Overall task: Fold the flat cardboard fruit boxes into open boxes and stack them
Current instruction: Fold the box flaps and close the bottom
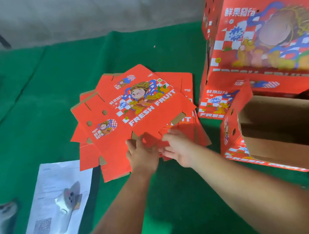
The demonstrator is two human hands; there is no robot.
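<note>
- We note a white printed sheet (57,203) lying flat on the green felt-like cloth (32,96) at lower left; its text is too blurred to read, and a pale rounded object (2,220) beside it cannot be identified.
- We find both forearms reaching forward to the near edge of the top flat box (129,104).
- The left hand (141,153) has fingers curled onto a bottom flap of that flat box; the right hand (178,146) pinches the adjoining flap, its fingertips hidden under the card.
- The top flat box is glossy red corrugated cardboard with a cartoon print, die-cut slots and brown raw edges. It lies on a fanned pile of flat boxes (186,82) mid-cloth.
- At right an open folded box (276,131) shows its plain brown interior, cut off by the frame.
- Behind it stands a stack of folded boxes (267,36), its top out of view.
- Beyond is a grey rough wall (89,10).
</note>
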